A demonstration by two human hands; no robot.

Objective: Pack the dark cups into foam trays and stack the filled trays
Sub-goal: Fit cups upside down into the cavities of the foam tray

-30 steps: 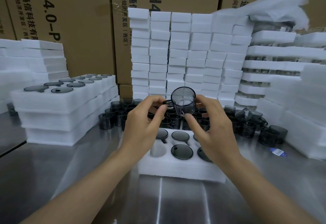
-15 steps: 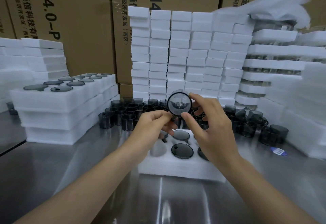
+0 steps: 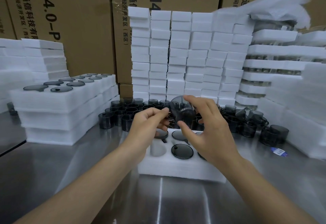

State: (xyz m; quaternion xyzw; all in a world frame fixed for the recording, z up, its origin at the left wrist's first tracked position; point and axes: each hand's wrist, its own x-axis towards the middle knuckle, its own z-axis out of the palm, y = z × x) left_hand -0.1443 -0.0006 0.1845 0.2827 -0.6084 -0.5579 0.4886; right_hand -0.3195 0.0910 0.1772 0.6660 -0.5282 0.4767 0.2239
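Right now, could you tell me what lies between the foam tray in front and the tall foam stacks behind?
In the head view, loose dark cups crowd the table; left hand and right hand hold one cup above.

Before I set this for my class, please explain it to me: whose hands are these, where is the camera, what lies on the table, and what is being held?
No machine here: a person works bare-handed, filmed by a camera worn on the head, looking down. The left hand and right hand together hold one dark cup above a white foam tray on the metal table. One pocket is empty; others hold packed cups. Loose cups sit behind it; filled trays are stacked at the left.
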